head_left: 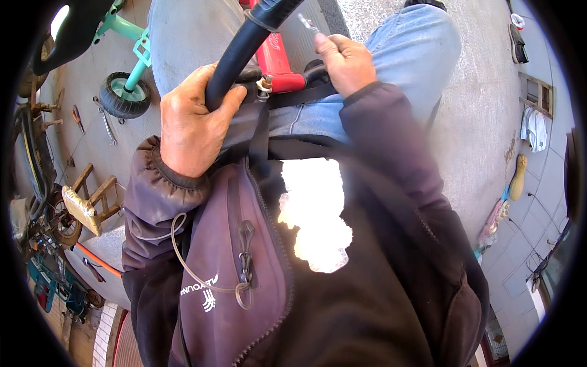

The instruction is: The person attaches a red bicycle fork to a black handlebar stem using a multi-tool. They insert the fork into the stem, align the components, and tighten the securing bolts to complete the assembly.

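presently, at ten o'clock, the left hand (195,119) is curled around the lower end of a black tube (241,49), which slants up toward eleven. at one o'clock the right hand (350,64) pinches a slim silvery tool (309,24) between thumb and fingers. between the hands, near twelve, are a red frame (278,61) and a bolt (265,84); farther out at ten, a black wheel (119,101); at nine, a wooden stool (82,209).

Brightly lit scene: a white patch (315,205) glares, blown out, on the dark jacket (342,306); the right sleeve (394,137) blurs; fisheye edges curve.
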Action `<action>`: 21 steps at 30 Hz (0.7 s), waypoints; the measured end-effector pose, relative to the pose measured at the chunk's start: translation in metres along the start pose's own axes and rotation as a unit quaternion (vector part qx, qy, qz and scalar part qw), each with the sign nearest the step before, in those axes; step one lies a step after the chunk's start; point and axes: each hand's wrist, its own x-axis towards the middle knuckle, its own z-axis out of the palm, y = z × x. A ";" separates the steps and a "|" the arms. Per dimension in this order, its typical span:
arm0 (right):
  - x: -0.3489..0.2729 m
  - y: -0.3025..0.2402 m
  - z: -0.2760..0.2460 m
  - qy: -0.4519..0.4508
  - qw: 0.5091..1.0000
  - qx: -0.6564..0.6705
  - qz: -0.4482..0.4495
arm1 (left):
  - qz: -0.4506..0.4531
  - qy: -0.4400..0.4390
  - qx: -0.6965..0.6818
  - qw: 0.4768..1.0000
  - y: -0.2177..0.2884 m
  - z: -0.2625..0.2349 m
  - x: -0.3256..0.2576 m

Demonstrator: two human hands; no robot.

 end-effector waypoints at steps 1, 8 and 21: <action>0.002 0.001 -0.007 -0.039 0.999 -0.012 0.009 | -0.010 0.000 -0.012 1.000 0.000 0.000 -0.001; -0.035 -0.019 0.002 -0.221 0.949 0.188 0.125 | -0.028 0.007 -0.024 0.999 0.001 0.004 -0.001; -0.052 -0.045 -0.009 -0.315 0.811 0.380 0.313 | -0.030 -0.004 -0.009 0.999 0.001 0.003 -0.002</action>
